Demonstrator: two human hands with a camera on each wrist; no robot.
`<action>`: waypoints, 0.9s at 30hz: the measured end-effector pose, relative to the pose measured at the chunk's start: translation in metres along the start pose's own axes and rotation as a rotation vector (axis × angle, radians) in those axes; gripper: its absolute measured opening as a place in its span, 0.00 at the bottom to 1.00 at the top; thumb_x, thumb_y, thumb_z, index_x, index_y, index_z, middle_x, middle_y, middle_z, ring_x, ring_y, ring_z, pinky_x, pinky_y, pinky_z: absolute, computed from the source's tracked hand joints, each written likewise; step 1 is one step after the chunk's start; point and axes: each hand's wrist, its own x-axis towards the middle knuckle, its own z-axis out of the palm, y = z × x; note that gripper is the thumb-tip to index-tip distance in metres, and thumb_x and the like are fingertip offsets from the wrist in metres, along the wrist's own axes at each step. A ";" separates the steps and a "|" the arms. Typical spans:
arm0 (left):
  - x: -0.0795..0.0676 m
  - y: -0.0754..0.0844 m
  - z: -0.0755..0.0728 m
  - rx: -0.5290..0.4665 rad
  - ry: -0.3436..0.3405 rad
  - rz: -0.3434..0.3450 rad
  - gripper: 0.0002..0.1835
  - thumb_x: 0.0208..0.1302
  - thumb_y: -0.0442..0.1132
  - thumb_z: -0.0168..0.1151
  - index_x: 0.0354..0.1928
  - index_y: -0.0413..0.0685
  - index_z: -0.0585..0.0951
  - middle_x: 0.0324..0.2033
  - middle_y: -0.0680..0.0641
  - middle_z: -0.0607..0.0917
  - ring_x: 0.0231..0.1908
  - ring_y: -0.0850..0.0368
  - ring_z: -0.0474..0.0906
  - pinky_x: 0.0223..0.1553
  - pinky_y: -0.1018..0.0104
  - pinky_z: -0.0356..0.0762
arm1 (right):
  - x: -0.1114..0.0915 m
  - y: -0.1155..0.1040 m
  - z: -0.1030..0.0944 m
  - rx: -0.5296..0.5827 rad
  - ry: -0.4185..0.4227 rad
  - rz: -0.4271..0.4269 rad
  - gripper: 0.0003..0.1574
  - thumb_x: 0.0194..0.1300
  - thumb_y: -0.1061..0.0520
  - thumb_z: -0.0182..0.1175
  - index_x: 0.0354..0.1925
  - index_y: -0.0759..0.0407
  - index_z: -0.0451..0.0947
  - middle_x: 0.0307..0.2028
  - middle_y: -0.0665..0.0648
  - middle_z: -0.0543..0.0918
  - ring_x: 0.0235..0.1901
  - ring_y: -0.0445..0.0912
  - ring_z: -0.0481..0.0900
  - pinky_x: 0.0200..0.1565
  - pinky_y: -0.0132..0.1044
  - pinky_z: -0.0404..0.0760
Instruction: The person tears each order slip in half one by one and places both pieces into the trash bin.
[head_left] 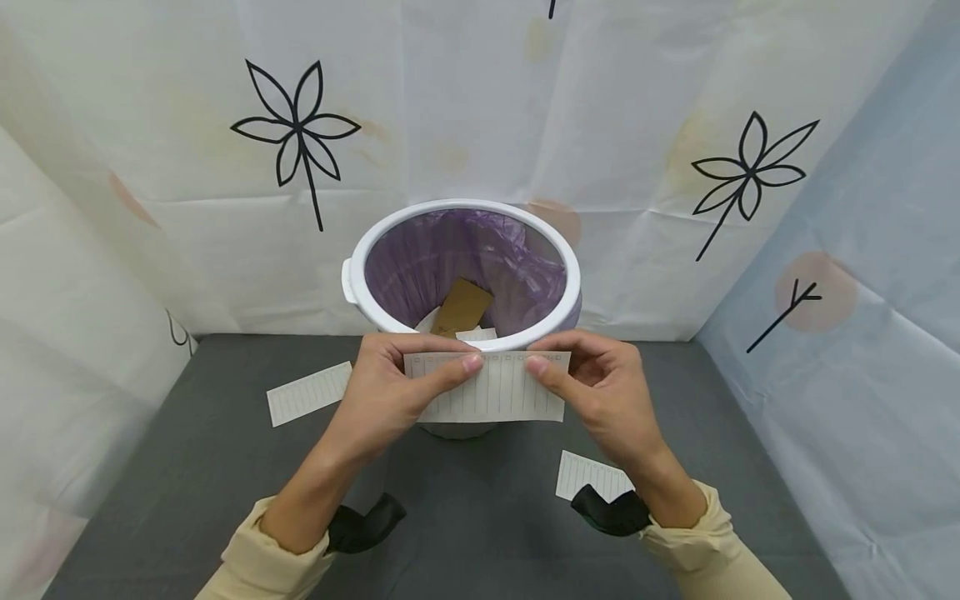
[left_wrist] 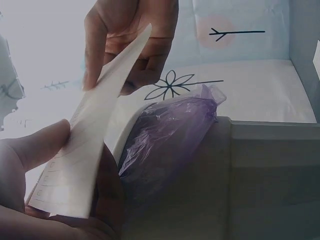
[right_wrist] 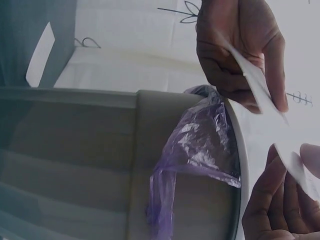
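Note:
My left hand (head_left: pixel 382 392) and right hand (head_left: pixel 607 383) pinch a lined paper strip (head_left: pixel 502 396) between thumbs and fingers, at the near rim of a white waste bin (head_left: pixel 465 205). In the left wrist view the strip (left_wrist: pixel 92 135) runs between both hands as one piece, slightly bent. Glare in the right wrist view blurs its middle, so I cannot tell there whether it is whole. A purple bin liner (head_left: pixel 525 258) covers the inside of the bin. A brown cardboard piece (head_left: pixel 463 304) and white scraps (head_left: pixel 477 334) lie in it.
One lined paper strip (head_left: pixel 307 396) lies on the dark table (head_left: pixel 465 517) left of the bin. Another paper strip (head_left: pixel 588 475) lies beneath my right wrist, partly hidden. White printed cloth (head_left: pixel 465 100) stands behind, with blue cloth (head_left: pixel 862 375) along the right.

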 end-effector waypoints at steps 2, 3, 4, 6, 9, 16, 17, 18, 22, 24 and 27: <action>0.001 0.001 0.001 0.009 0.000 0.023 0.08 0.60 0.32 0.74 0.42 0.40 0.91 0.40 0.47 0.90 0.47 0.51 0.84 0.47 0.60 0.81 | 0.003 0.000 0.001 0.007 -0.012 0.017 0.08 0.63 0.73 0.65 0.42 0.77 0.82 0.40 0.59 0.85 0.40 0.48 0.78 0.38 0.34 0.80; 0.001 0.001 0.002 0.011 0.000 0.030 0.08 0.60 0.32 0.74 0.42 0.40 0.91 0.40 0.47 0.90 0.47 0.51 0.84 0.47 0.60 0.81 | 0.004 -0.001 0.002 0.009 -0.017 0.026 0.08 0.63 0.74 0.65 0.42 0.77 0.82 0.40 0.58 0.85 0.43 0.49 0.78 0.40 0.35 0.80; 0.001 0.001 0.003 0.011 -0.001 0.036 0.08 0.60 0.32 0.74 0.41 0.40 0.91 0.40 0.47 0.90 0.48 0.51 0.84 0.48 0.60 0.81 | 0.005 -0.001 0.002 0.007 -0.019 0.038 0.08 0.63 0.74 0.65 0.42 0.77 0.82 0.40 0.57 0.86 0.45 0.50 0.78 0.42 0.36 0.80; 0.002 0.002 0.004 0.010 -0.003 0.047 0.08 0.60 0.31 0.74 0.41 0.40 0.91 0.40 0.48 0.90 0.48 0.51 0.84 0.49 0.60 0.80 | 0.007 -0.002 0.002 -0.011 -0.016 0.056 0.08 0.62 0.73 0.66 0.41 0.75 0.84 0.39 0.57 0.87 0.49 0.52 0.77 0.44 0.37 0.79; 0.002 0.003 0.005 0.007 -0.007 0.064 0.07 0.60 0.31 0.73 0.41 0.40 0.91 0.40 0.48 0.90 0.48 0.51 0.84 0.49 0.60 0.80 | 0.010 -0.004 0.004 -0.039 -0.018 0.080 0.07 0.61 0.71 0.68 0.40 0.72 0.86 0.39 0.58 0.88 0.47 0.53 0.79 0.42 0.38 0.81; 0.002 0.006 0.008 0.032 0.003 0.086 0.07 0.60 0.31 0.74 0.41 0.41 0.91 0.38 0.49 0.91 0.44 0.52 0.86 0.47 0.60 0.81 | 0.014 -0.008 0.007 -0.100 -0.033 0.101 0.09 0.61 0.68 0.70 0.41 0.72 0.87 0.38 0.54 0.89 0.44 0.54 0.83 0.38 0.41 0.84; 0.002 0.006 0.008 0.035 0.003 0.085 0.07 0.60 0.32 0.73 0.41 0.41 0.91 0.38 0.49 0.91 0.44 0.52 0.86 0.47 0.60 0.81 | 0.015 -0.008 0.007 -0.103 -0.034 0.101 0.09 0.61 0.68 0.70 0.41 0.72 0.87 0.38 0.53 0.89 0.45 0.54 0.83 0.38 0.41 0.85; 0.003 0.006 0.008 0.040 0.005 0.084 0.07 0.61 0.32 0.73 0.41 0.41 0.91 0.38 0.49 0.91 0.45 0.53 0.86 0.48 0.60 0.81 | 0.015 -0.008 0.007 -0.110 -0.034 0.100 0.09 0.61 0.68 0.70 0.41 0.71 0.87 0.38 0.53 0.89 0.46 0.54 0.83 0.38 0.41 0.84; 0.003 0.006 0.009 0.072 0.011 0.074 0.07 0.61 0.34 0.73 0.41 0.43 0.91 0.39 0.50 0.91 0.46 0.56 0.85 0.48 0.59 0.81 | 0.016 -0.009 0.008 -0.126 -0.034 0.097 0.08 0.60 0.68 0.71 0.40 0.70 0.87 0.38 0.53 0.89 0.47 0.54 0.82 0.39 0.41 0.84; 0.003 0.007 0.008 0.091 0.012 0.074 0.07 0.62 0.35 0.73 0.41 0.44 0.91 0.40 0.51 0.90 0.46 0.57 0.85 0.48 0.59 0.81 | 0.016 -0.009 0.008 -0.135 -0.034 0.093 0.08 0.60 0.68 0.71 0.40 0.69 0.88 0.37 0.53 0.89 0.47 0.54 0.81 0.39 0.41 0.84; 0.003 0.008 0.008 0.119 0.016 0.079 0.07 0.62 0.37 0.73 0.41 0.45 0.92 0.40 0.51 0.90 0.46 0.58 0.85 0.47 0.58 0.81 | 0.017 -0.009 0.008 -0.141 -0.041 0.085 0.07 0.60 0.68 0.71 0.39 0.67 0.88 0.37 0.55 0.89 0.45 0.53 0.82 0.39 0.40 0.83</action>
